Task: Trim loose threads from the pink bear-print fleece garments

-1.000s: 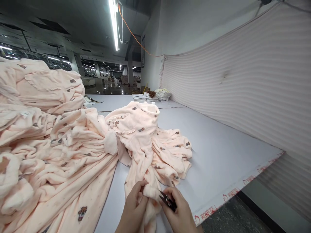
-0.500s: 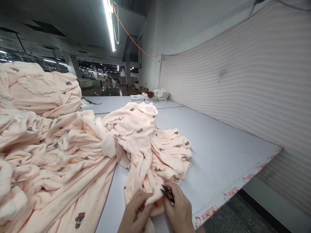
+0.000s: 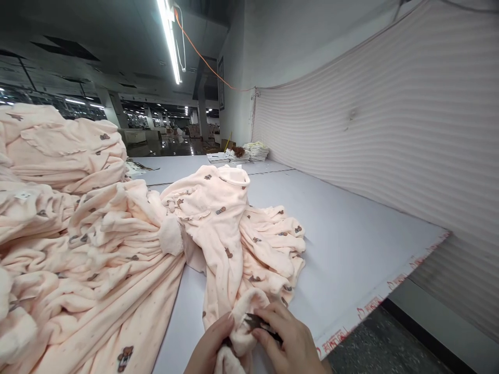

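Note:
A pale pink fleece garment (image 3: 222, 223) printed with small brown bears lies on the white table, its collar at the far end. Near the bottom of the view, my left hand (image 3: 210, 345) pinches the garment's near end, which looks like a cuff (image 3: 249, 317). My right hand (image 3: 290, 337) is closed around black thread snips (image 3: 259, 324). Their blades point left and touch the cuff's fabric. Part of the snips is hidden by my right fingers.
A large heap of matching pink garments (image 3: 97, 270) covers the table's left side. Stacks of white pieces (image 3: 255, 151) sit at the far edge. A striped sheet (image 3: 374, 124) hangs along the right, beyond the table (image 3: 351, 249).
The snips have moved from beside the fabric onto the cuff. The cuff's rounded end now shows raised between my hands. The view has shifted slightly.

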